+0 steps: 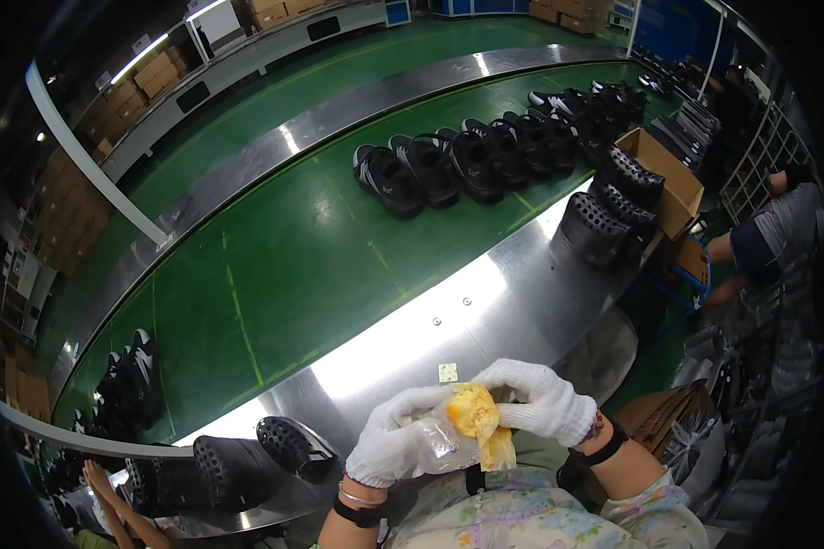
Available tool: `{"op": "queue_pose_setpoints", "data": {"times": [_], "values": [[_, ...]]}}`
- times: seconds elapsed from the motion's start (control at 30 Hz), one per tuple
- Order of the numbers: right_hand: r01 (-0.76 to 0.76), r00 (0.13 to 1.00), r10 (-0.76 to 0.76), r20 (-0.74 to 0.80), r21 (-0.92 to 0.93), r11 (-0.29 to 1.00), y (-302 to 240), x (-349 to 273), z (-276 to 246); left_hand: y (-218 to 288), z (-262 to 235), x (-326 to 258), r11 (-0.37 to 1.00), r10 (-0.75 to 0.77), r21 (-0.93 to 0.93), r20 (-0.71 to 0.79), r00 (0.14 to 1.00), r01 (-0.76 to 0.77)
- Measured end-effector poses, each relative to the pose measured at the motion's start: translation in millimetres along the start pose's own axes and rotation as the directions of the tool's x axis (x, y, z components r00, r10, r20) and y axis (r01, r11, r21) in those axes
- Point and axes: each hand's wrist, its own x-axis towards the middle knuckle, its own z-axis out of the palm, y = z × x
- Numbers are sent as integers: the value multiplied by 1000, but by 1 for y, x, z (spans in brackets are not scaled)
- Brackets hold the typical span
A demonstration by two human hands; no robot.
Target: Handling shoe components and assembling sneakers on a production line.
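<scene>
Floral top (499, 523); L hand (386, 444) gripping crinkly clr plastic (438, 439), R hand (545, 403) gripping yellow wad (473, 412).

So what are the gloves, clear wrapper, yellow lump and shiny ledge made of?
Gloves: likely cotton-type knit, matte white; fuzzy, fine-textured surface.
Clear wrapper: probably thin plastic film, glossy; see-through with sharp glints.
Yellow lump: soft-looking, wrinkled, mostly matte; foam, food or paper, can't tell.
Ledge: apparently bare metal, perhaps stainless steel, satin-shiny; streaky grey reflections.
</scene>
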Motion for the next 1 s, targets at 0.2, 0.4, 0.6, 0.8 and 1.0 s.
{"op": "queue_pose_setpoints", "data": {"times": [0.2,0.4,0.6,0.8,1.0], "values": [[34,995,-4,-99,307,951,23,-4,15,1,12,3,998,48,47,-128,991,-43],[24,980,124,-153,716,698,41,-9,29,13,36,-1,994,104,55,-254,961,-93],[23,986,103,-133,714,700,43,-11,34,30,58,-4,994,5,102,-400,917,38],[-142,988,95,118,500,854,12,-9,15,16,47,-2,992,91,118,-390,916,-48],[-172,976,81,203,480,860,31,-10,12,7,41,2,987,160,91,-393,906,-135]]}}
